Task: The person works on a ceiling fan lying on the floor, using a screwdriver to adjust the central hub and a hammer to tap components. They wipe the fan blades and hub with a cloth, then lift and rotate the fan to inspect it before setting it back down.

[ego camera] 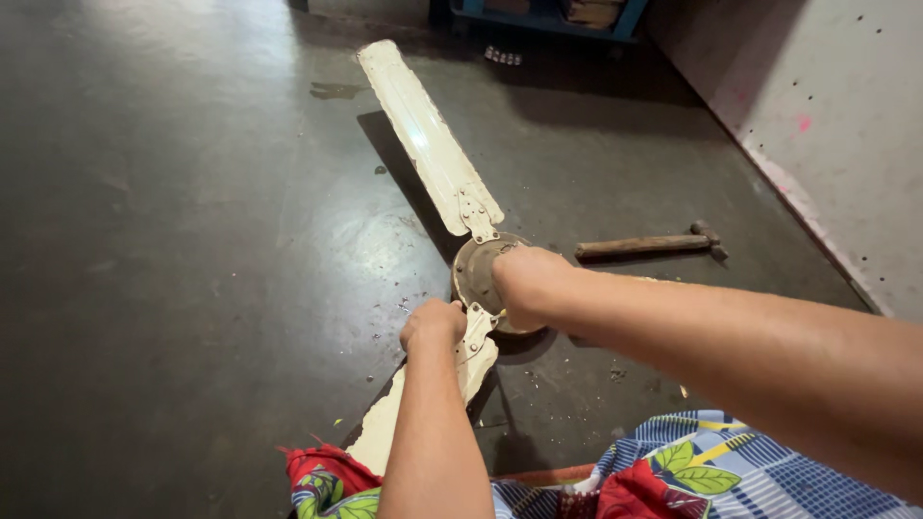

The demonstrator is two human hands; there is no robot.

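On floor: hands (pixel 481 298) grip cream ceiling fan (pixel 471 259) | hammer (pixel 649 245) beside

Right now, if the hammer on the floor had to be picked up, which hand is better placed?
The right hand, probably. It rests on the fan hub, on the same side as the hammer. The left hand grips the near blade's bracket, farther away.

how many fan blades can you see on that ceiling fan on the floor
2. One cream blade runs from the motor hub toward the far wall; another blade points back toward the person, under the left hand. The right hand and arm may hide a third.
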